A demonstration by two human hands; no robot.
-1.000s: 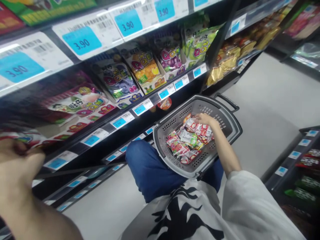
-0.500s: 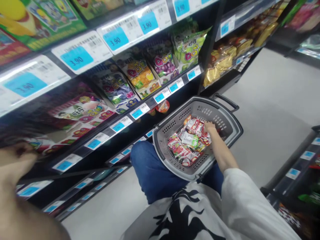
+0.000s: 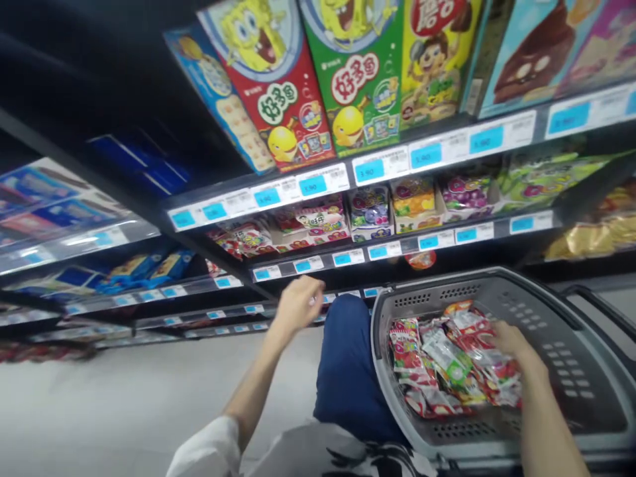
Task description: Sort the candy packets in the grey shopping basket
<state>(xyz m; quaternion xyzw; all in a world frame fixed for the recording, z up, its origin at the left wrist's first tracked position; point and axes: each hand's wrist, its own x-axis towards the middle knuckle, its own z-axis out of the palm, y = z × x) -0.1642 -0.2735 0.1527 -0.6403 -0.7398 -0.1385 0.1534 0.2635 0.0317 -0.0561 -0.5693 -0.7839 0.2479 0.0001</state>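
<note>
My left hand [image 3: 301, 303] is in the air in front of the lower shelf edge, beside my bent knee. Its fingers are curled closed and nothing shows in them. Inside the grey shopping basket [image 3: 527, 281], my right hand [image 3: 514, 348] has its fingers curled over a red candy packet [image 3: 501, 381]; motion blur softens them. Several small, mostly red packets lie heaped there, with a white and green packet [image 3: 450, 358] on top. Above my left hand, bags of gummies [image 3: 320, 218] stand in display boxes on the shelf.
SpongeBob snack boxes [image 3: 271, 93] stand on the shelf above. Price tags line the shelf edges [image 3: 382, 250]. Gold packets [image 3: 586, 235] are at the right, blue packages [image 3: 144, 265] at the left. The basket handle [image 3: 603, 315] juts out to the right.
My left hand has come away from the packets on the shelf and closed in front of it. The view has swung left. My right hand stays in the basket.
</note>
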